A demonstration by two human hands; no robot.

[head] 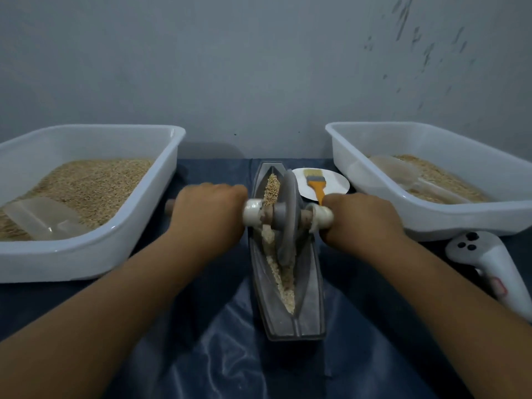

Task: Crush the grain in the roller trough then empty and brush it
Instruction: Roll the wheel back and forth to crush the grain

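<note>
While both hands (207, 208) (362, 217) grip the roller's axle (288, 216), the trough (313, 286) holds crushed grain (283, 286). Both tubs (95, 249) (403, 208) hold grain and scoops.

Grey trough (312, 295), tan grain (272, 187), orange brush (315, 185) (pale bristles), white tubs (144, 226).

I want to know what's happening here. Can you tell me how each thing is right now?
Left hand: gripping the roller handle.
Right hand: gripping the other handle.
Wheel: upright in the trough.
Trough: holding grain, part crushed.
Brush: lying on a plate.
Left tub: holding grain and a scoop.
</note>
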